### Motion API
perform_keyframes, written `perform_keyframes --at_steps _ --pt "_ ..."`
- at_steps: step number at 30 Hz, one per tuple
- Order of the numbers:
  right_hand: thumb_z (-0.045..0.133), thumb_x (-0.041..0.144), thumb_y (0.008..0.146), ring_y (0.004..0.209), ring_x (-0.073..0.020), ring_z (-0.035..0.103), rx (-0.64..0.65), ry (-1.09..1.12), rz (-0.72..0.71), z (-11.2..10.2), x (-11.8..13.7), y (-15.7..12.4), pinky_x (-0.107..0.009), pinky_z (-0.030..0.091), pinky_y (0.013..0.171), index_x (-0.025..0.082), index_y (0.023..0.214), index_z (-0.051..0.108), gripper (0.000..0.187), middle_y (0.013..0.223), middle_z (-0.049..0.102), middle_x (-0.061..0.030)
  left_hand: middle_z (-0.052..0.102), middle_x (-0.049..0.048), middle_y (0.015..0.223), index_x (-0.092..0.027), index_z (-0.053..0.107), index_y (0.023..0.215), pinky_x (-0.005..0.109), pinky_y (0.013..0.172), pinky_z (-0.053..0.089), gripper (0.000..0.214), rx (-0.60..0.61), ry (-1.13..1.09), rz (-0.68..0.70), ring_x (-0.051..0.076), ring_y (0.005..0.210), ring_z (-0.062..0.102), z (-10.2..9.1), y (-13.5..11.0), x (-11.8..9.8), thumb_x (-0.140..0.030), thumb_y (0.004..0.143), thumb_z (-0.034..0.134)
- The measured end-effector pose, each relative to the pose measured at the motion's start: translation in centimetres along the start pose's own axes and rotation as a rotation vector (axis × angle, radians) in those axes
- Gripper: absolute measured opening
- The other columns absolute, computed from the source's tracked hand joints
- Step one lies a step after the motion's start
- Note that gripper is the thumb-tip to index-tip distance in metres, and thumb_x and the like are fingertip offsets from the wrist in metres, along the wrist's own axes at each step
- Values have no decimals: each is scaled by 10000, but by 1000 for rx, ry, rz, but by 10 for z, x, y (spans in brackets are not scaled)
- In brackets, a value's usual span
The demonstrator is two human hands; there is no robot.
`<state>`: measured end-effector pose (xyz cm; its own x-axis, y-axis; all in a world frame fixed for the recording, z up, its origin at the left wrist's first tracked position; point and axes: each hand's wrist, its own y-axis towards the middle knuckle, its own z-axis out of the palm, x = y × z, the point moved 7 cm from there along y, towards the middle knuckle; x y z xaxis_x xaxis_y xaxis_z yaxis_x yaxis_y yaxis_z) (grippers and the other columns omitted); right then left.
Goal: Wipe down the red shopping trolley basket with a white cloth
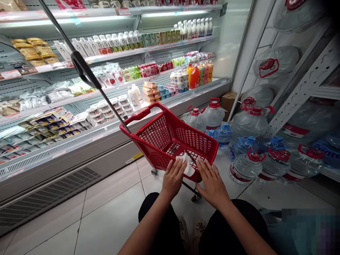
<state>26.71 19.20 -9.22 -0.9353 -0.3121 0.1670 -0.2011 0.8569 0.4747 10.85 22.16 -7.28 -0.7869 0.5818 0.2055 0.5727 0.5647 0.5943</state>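
Note:
A small red shopping basket cart [196, 136] with perforated sides stands on casters in front of my knees. On its near rim lies a crumpled white tissue [189, 166], between my two hands. My left hand [174, 177] is palm down at the rim, fingers stretched out, with the fingertips over the tissue's left edge. Just right of the tissue, my right hand [212, 182] is held flat, fingers extended at the rim. Whether its fingers touch the plastic is hard to tell. A long pole with a black grip [82, 67] rises from the cart's left corner.
A refrigerated display case [117, 152] with dairy and drinks runs along the left and back. Large water bottles with red caps [245, 166] and smaller blue-capped ones [224, 134] crowd the floor at right, beside a white metal rack [300, 88]. Pale tiles [106, 219] cover the floor.

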Motion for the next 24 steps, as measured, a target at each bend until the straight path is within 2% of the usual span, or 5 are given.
perform_keyframes --at_steps 6,12,14,20,24 --pt "510 310 955 1621 -298 190 -28 -1 20 3 9 -19 -547 228 1298 140 1704 15 914 1768 165 -111 471 10 1642 -222 438 1605 423 1363 56 535 28 -5 153 164 1565 360 -6 -5 -30 -206 1071 456" --pt "470 320 988 1603 -269 255 -42 -35 30 1 -28 -23 -543 194 1306 165 1706 3 870 1755 220 -105 577 55 1560 -197 414 1618 440 1362 48 558 20 28 21 177 1505 465 -1 9 35 -146 1063 443" --pt "466 322 995 1601 -273 263 -55 -31 48 -3 -34 -18 -549 200 1303 161 1706 8 860 1752 227 -112 572 69 1563 -189 407 1622 452 1362 65 567 18 43 -19 195 1506 466 1 11 42 -145 1058 448" --pt "534 352 964 1614 -356 176 -65 -11 82 -3 -14 -2 -582 260 1281 74 1689 -21 954 1767 100 -182 416 54 1674 -194 377 1641 429 1356 137 597 49 70 19 196 1578 340 5 11 -19 -201 1049 451" --pt "536 285 944 1547 -341 335 -87 -4 37 2 -16 -1 -580 276 1281 112 1696 -20 951 1737 243 -170 351 29 1706 -200 365 1646 408 1347 185 606 74 73 92 175 1601 279 6 12 -33 -203 1045 445"
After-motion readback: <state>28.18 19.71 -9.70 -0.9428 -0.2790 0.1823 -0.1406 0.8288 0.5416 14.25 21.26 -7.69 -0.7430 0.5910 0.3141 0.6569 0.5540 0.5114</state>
